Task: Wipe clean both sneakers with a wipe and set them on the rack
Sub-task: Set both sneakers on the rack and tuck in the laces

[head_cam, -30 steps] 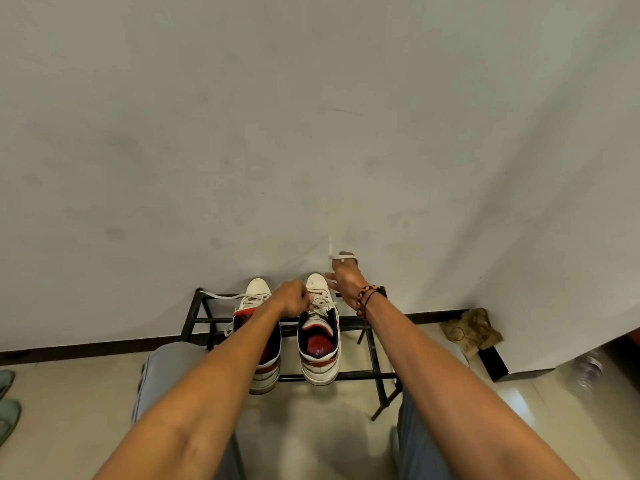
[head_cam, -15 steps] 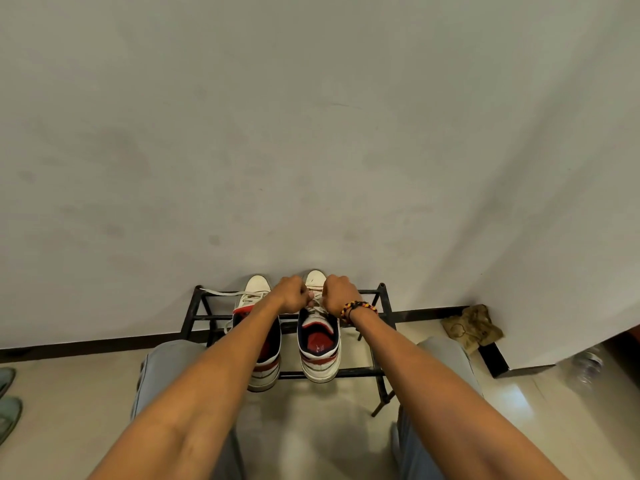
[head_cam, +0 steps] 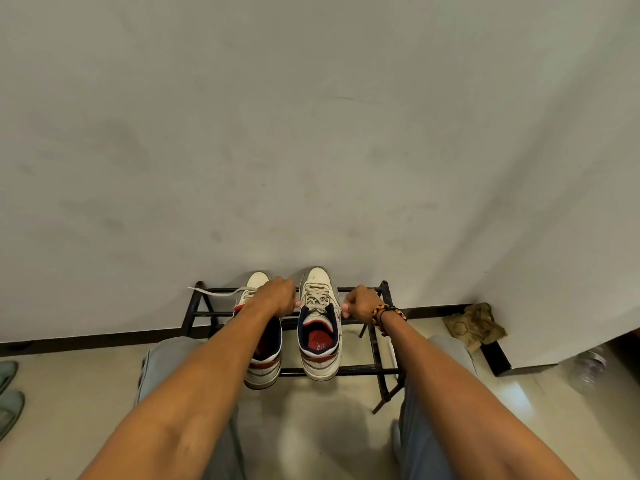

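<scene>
Two hands work at a pair of sneakers on a black metal rack (head_cam: 375, 369) set against a pale wall (head_cam: 311, 133). The left hand (head_cam: 278, 299) is curled over the laces between the two shoes, fingers closed; what it pinches is hidden under the knuckles. The right hand (head_cam: 360, 304), a beaded bracelet (head_cam: 384, 315) at its wrist, is also clenched, gripping a lace end (head_cam: 337, 304) at the right sneaker's (head_cam: 320, 327) edge. That shoe sits toe to the wall, its heel resting on the front bar. The left sneaker (head_cam: 263, 362) stands just beside it, partly covered by the forearm, with a loose white lace (head_cam: 216, 292) trailing left over the rack's back rail. Knees in grey trousers (head_cam: 162, 362) frame the rack. A crumpled brown paper bag (head_cam: 472, 327) lies on the floor in the corner at right; green slippers (head_cam: 8, 389) show at the left edge.
</scene>
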